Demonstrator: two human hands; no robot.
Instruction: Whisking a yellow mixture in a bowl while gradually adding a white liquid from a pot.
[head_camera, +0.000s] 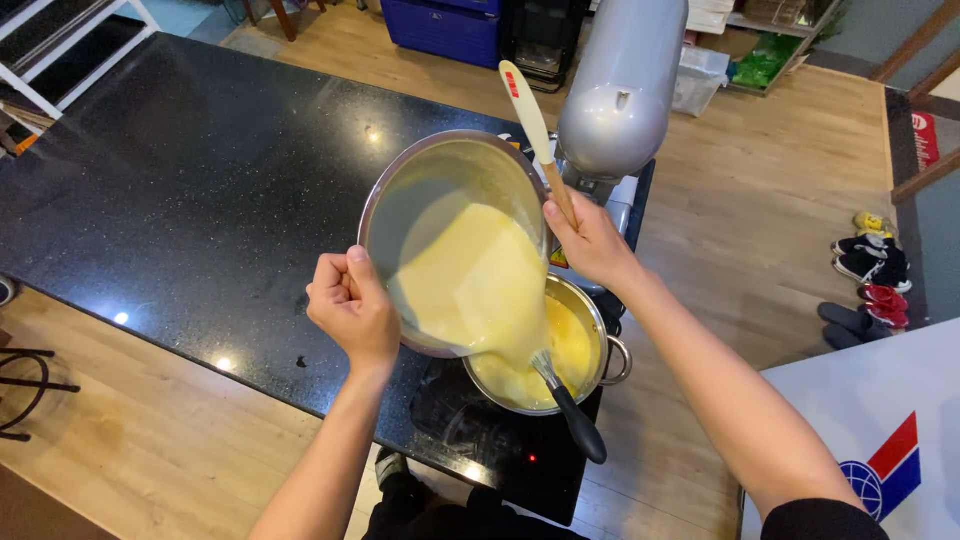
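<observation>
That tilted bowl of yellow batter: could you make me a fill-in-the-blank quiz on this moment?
1. The left hand tilts a metal bowl so that ____ batter pours out.
2. The batter lands in a steel ____ below the bowl.
3. The right hand holds a ____ with a wooden handle.
4. A black-handled ____ rests in the pot.

Missing words: yellow; pot; spatula; whisk

Pale yellow batter (470, 280) in a silver bowl (400, 180), black speckled countertop (190, 190), grey mixer (620, 85).
</observation>
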